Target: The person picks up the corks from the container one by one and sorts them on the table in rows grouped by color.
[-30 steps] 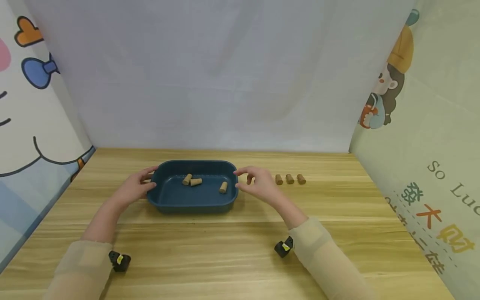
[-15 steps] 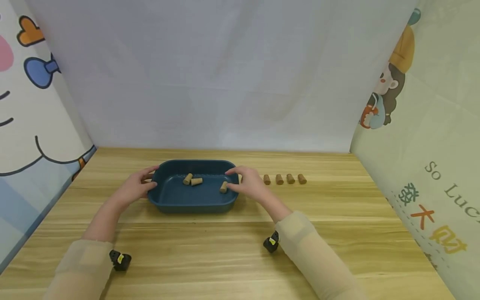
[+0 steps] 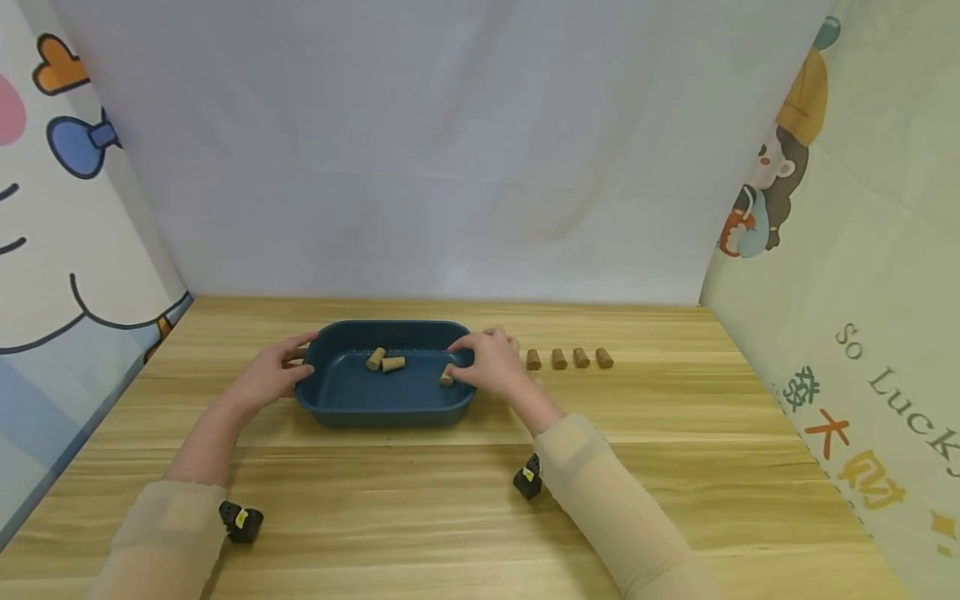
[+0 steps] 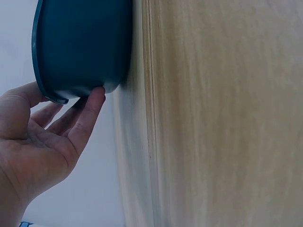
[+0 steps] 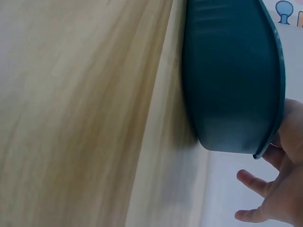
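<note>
A dark teal rectangular basin (image 3: pixel 386 418) rests on the wooden table, with three tapered corks inside. Two corks (image 3: pixel 376 359) lie close together left of the basin's middle; the third cork (image 3: pixel 446 377) is near its right end. My left hand (image 3: pixel 272 372) holds the basin's left end; in the left wrist view its thumb is at the rim and a finger presses the outer wall. My right hand (image 3: pixel 495 364) reaches over the right rim. Its thumb touches or nearly touches the third cork, while the index fingertip is apart. Its other fingers spread outside the basin (image 5: pixel 232 80).
Several darker corks stand in a row on the table to the right of my right hand, the nearest cork (image 3: pixel 533 360) close to it. A pale cloth (image 3: pixel 450 167) hangs behind the table (image 3: pixel 390 500), and printed sheets flank both sides.
My right hand has moved left from the basin's right rim into the basin, down to the third cork. More of the cork row shows now. The left hand and basin stay put.
</note>
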`<action>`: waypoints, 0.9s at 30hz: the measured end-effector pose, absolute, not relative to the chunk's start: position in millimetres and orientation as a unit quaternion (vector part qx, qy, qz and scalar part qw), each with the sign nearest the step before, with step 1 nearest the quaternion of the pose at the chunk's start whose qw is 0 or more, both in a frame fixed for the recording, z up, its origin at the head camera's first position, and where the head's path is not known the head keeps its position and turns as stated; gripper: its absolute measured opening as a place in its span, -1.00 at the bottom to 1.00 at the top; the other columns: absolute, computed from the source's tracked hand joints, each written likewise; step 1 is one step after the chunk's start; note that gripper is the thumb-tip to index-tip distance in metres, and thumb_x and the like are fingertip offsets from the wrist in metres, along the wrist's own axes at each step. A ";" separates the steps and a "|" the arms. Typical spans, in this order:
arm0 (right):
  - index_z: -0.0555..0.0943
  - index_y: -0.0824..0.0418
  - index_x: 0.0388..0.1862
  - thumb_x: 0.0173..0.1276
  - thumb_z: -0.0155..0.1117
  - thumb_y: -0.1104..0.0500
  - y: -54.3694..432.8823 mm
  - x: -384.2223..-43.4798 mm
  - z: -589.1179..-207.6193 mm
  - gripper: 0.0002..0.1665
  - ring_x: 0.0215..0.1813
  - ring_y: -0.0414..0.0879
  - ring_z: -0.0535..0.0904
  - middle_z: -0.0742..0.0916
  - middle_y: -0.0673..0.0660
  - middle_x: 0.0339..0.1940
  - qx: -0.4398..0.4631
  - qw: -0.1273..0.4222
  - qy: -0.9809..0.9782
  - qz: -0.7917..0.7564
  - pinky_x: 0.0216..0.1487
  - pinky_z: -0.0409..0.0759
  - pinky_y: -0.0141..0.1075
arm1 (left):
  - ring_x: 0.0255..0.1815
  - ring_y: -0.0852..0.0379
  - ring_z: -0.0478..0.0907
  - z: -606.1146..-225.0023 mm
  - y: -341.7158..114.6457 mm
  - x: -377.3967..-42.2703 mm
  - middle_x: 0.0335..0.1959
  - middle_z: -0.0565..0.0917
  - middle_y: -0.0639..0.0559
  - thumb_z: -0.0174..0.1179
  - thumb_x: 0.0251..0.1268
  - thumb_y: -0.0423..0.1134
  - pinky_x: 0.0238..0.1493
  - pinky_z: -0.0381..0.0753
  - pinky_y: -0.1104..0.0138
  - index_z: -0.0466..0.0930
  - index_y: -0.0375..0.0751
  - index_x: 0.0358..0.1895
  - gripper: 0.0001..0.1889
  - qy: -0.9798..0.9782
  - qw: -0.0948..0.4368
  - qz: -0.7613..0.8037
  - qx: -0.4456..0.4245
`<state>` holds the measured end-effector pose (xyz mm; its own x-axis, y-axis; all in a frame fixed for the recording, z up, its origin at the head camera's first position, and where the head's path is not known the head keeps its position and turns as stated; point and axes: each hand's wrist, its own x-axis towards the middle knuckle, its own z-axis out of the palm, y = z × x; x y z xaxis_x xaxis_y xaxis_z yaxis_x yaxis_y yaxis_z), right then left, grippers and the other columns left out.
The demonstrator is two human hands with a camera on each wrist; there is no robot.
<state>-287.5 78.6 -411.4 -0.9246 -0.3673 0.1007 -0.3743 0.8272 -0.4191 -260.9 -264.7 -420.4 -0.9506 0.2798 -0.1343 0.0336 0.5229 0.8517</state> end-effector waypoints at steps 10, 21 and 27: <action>0.62 0.03 0.11 0.19 0.37 -0.08 71.4 -295.0 -409.7 -0.49 0.13 0.01 0.53 0.67 0.00 0.08 0.217 -0.058 -0.958 0.178 0.06 0.45 0.03 | 0.35 -0.42 0.16 -418.1 -263.7 -259.1 0.40 0.04 -0.53 -0.06 0.45 -0.31 -0.05 0.61 0.06 -0.12 -0.14 0.52 -0.34 0.866 0.124 0.475 0.094; 0.59 0.06 0.14 0.20 0.36 -0.09 66.2 -297.3 -404.2 -0.46 0.09 -0.07 0.56 0.68 -0.01 0.03 0.214 -0.103 -0.961 0.140 0.07 0.50 -0.05 | 0.35 -0.41 0.15 -418.3 -263.6 -258.8 0.41 0.03 -0.52 -0.06 0.46 -0.30 -0.05 0.60 0.06 -0.13 -0.13 0.53 -0.34 0.865 0.126 0.476 0.095; 0.63 0.09 0.10 0.23 0.35 -0.04 62.3 -298.8 -402.2 -0.53 0.04 -0.07 0.59 0.70 0.01 0.00 0.213 -0.108 -0.963 0.124 0.04 0.53 -0.08 | 0.34 -0.41 0.17 -418.4 -263.6 -259.5 0.40 0.04 -0.53 -0.06 0.45 -0.30 -0.06 0.61 0.06 -0.13 -0.13 0.53 -0.33 0.863 0.128 0.480 0.093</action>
